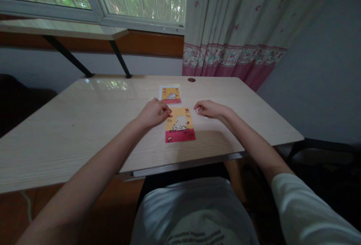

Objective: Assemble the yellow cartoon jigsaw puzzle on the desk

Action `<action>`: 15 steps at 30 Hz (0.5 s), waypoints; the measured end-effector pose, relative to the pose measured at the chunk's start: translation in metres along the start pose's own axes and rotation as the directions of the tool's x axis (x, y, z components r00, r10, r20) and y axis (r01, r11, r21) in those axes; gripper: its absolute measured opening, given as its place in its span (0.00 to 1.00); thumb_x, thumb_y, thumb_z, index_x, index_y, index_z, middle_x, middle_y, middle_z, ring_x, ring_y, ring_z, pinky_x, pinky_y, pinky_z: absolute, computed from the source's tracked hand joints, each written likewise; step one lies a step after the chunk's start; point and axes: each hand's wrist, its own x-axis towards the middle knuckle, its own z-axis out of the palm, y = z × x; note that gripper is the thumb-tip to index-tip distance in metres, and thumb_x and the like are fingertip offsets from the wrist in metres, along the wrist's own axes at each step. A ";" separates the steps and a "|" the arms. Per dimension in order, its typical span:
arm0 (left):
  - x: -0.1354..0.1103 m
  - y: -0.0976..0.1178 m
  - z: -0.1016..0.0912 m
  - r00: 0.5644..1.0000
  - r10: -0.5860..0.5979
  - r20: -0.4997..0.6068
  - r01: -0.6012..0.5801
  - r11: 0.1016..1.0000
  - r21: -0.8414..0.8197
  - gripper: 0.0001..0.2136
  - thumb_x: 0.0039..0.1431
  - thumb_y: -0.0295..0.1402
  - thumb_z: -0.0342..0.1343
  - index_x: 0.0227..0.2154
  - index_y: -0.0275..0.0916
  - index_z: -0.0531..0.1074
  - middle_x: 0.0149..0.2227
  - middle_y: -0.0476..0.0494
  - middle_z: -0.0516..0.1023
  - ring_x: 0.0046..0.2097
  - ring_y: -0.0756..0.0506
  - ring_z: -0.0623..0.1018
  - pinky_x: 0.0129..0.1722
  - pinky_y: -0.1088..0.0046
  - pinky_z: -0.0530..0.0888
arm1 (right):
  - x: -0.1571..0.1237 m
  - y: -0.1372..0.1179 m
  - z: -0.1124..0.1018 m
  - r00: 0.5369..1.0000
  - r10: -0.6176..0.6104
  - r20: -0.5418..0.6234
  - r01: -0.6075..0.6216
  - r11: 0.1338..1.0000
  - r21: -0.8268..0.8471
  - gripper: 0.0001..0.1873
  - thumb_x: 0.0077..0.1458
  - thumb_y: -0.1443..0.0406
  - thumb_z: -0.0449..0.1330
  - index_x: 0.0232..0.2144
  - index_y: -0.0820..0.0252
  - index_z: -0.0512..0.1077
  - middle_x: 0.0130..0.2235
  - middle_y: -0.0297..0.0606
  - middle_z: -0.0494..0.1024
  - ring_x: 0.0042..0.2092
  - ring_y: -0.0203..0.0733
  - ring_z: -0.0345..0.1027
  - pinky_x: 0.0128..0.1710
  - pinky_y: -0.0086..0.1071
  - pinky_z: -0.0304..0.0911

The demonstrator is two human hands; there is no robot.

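A nearly filled jigsaw puzzle (179, 135), yellow above and red below with a white cartoon animal, lies flat on the desk. A pale gap shows in its upper middle, where the animal's head would be. My left hand (154, 113) has its fingers curled in at the puzzle's upper left edge, thumb and fingertips against it. To the right of the puzzle, my right hand (208, 108) pinches a small whitish jigsaw piece (196, 111), partly covered by the fingers. Another pale piece (205, 117) lies on the desk beneath that hand.
Behind the puzzle lies a smaller picture card (171, 95) with a matching design. The light wooden desk (107, 139) has a round cable hole (191, 80) at the back. A raised shelf (64, 28) on black legs stands at left, and a curtain (225, 23) hangs behind.
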 end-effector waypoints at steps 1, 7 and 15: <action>0.000 0.000 0.000 1.000 0.004 0.004 -0.004 1.000 0.002 0.13 0.55 0.38 0.48 0.30 0.38 0.75 0.34 0.40 0.76 0.39 0.42 0.68 0.42 0.63 0.62 | 0.000 0.000 0.000 1.000 0.009 -0.002 -0.009 1.000 0.008 0.16 0.49 0.69 0.57 0.42 0.69 0.70 0.35 0.42 0.74 0.32 0.35 0.65 0.31 0.26 0.57; 0.000 0.001 0.001 1.000 -0.002 0.023 0.002 1.000 0.006 0.14 0.56 0.39 0.47 0.31 0.37 0.75 0.35 0.41 0.76 0.39 0.43 0.68 0.42 0.64 0.62 | -0.005 -0.004 -0.003 1.000 0.012 -0.011 -0.010 0.988 0.152 0.11 0.46 0.67 0.58 0.34 0.67 0.73 0.27 0.36 0.72 0.27 0.32 0.61 0.27 0.25 0.54; 0.003 0.000 0.003 0.999 0.039 0.034 -0.039 0.999 0.013 0.13 0.56 0.37 0.47 0.31 0.37 0.75 0.35 0.41 0.76 0.39 0.42 0.69 0.43 0.63 0.61 | -0.004 -0.003 -0.003 0.997 0.062 -0.055 -0.039 0.932 0.359 0.10 0.46 0.64 0.57 0.29 0.67 0.71 0.24 0.35 0.71 0.24 0.30 0.58 0.24 0.25 0.53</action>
